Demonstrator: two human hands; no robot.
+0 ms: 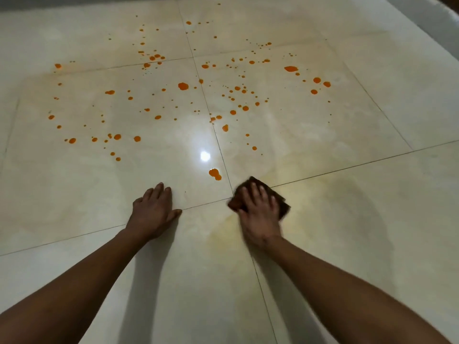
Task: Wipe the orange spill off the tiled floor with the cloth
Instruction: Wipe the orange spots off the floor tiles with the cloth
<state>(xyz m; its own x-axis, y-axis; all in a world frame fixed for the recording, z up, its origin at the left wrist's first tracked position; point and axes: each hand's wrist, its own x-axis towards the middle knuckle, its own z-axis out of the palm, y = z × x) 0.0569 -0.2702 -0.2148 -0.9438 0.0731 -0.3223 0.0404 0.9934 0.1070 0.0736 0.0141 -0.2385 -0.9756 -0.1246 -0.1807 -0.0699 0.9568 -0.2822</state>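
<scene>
Orange drops and blotches are scattered over the cream tiled floor [347,244], thickest across the far tiles, with one round blotch [183,86] near the middle. The closest orange blotch [215,174] lies just ahead of my hands. My right hand [260,209] presses flat on a dark brown cloth [283,199], fingers spread over it, at a tile joint. My left hand [155,209] rests palm down on the bare floor to the left, holding nothing. A faint yellowish smear stains the tiles around and below the cloth.
A bright lamp reflection [205,155] glares on the tile ahead. Dark grout lines [347,167] cross the floor. A grey wall base or step [444,23] borders the floor at the far right and along the top edge.
</scene>
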